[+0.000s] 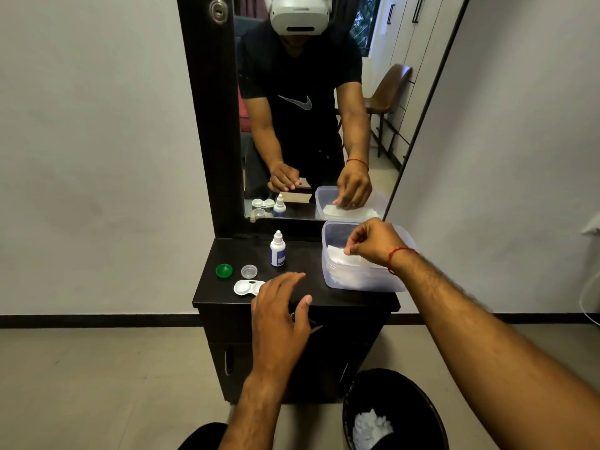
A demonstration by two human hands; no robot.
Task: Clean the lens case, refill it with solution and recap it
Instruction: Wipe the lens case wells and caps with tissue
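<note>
The white lens case lies uncapped on the black dresser top, near its front left. A green cap and a clear cap rest just behind it. The small white solution bottle with a blue label stands upright further back. My left hand hovers over the front edge, right of the case, fingers apart and holding nothing. My right hand reaches into the clear plastic tub and pinches a white tissue from the stack inside.
A tall mirror stands behind the dresser and reflects me and the objects. A black waste bin with crumpled white tissue sits on the floor at the lower right. Walls flank the dresser on both sides.
</note>
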